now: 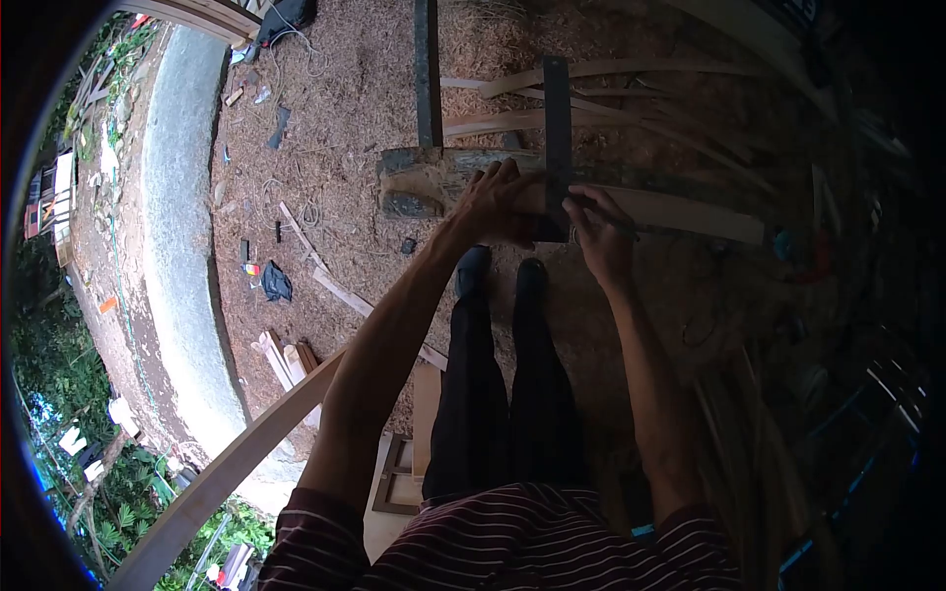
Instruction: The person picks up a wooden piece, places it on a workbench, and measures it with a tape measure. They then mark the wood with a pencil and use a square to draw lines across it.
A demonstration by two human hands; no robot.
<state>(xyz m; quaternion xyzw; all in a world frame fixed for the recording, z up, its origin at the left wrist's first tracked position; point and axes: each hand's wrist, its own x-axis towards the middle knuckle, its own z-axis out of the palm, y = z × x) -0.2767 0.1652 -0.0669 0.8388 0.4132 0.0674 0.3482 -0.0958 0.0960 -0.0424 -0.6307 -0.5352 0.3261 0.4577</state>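
A dark, flat, straight tool like a square (pixel 558 128) lies across a pale board (pixel 680 214), its lower end wider and blocky. My left hand (pixel 498 205) is at the board's left part, fingers bent over it and against the tool's lower end. On the tool's right side, my right hand (pixel 599 225) is closed in a pinch around a thin dark stick like a pencil (pixel 623 229), with fingertips near the tool's edge. Under the board is a rough timber beam (pixel 424 169).
A dark upright-looking bar (pixel 428 74) meets the beam. Thin wood strips (pixel 631 113) lie beyond it. A long plank (pixel 236 458) slants at lower left, near a wooden frame (pixel 399 478). Shavings cover the ground; a concrete strip (pixel 180 197) runs along the left.
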